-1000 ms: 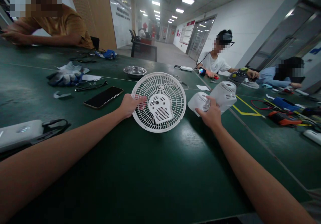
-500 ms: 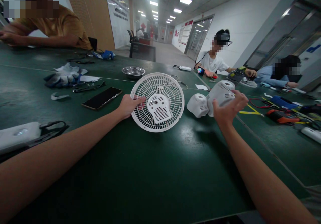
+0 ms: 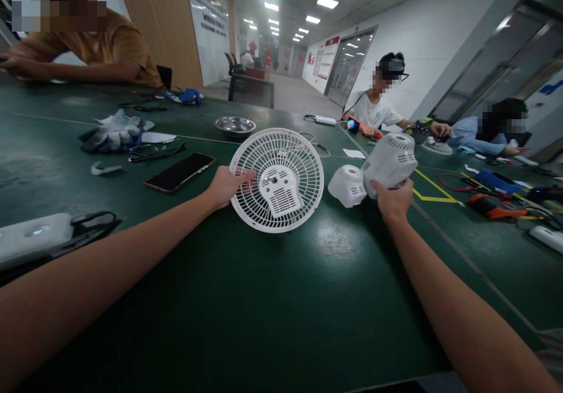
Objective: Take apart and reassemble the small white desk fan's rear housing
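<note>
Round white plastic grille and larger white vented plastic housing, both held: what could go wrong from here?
The left hand grips the grille only at its left edge, so it might tilt or slip. The right hand holds the larger housing close beside a smaller white vented plastic housing, so a sideways swing could knock that one.

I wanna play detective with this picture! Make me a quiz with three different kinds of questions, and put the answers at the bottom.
1. True or false: the left hand is holding the round white grille.
2. Pick one. What is the right hand holding?
A) a metal bowl
B) a white piece with vent slots
C) a glove
3. Fill in the colour: the phone lies on a ____ table.

Key: 1. True. 2. B. 3. green.
</note>
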{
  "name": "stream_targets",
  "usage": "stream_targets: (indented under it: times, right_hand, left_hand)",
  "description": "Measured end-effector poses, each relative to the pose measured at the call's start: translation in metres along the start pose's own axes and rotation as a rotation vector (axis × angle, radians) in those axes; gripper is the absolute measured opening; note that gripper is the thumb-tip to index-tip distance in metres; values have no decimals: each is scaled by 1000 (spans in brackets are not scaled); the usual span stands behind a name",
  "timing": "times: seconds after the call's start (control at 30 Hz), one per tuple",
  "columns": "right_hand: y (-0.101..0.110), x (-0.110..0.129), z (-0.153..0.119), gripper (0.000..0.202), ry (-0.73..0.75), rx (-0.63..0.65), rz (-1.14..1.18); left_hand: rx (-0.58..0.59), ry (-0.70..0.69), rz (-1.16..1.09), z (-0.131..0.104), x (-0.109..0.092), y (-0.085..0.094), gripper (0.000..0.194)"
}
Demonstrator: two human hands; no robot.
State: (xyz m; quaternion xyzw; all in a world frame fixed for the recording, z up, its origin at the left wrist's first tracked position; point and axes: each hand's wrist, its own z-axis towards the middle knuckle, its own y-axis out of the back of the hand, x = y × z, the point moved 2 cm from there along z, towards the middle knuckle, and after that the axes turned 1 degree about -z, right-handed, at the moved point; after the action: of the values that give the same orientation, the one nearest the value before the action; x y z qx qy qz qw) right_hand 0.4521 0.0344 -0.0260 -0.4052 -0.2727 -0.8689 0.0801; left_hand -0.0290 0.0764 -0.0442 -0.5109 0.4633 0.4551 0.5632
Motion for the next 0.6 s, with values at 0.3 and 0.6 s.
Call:
stream_targets:
  times: [0.3,0.6]
  right_hand:
    - [10,47,-13,74,152,-102,282]
    - [-10,55,-50,83,74,192,69]
  left_hand:
    - [-4,-4,-3,0,-1,-1,18]
    - [-29,-5,0,-2,-3,-5,14]
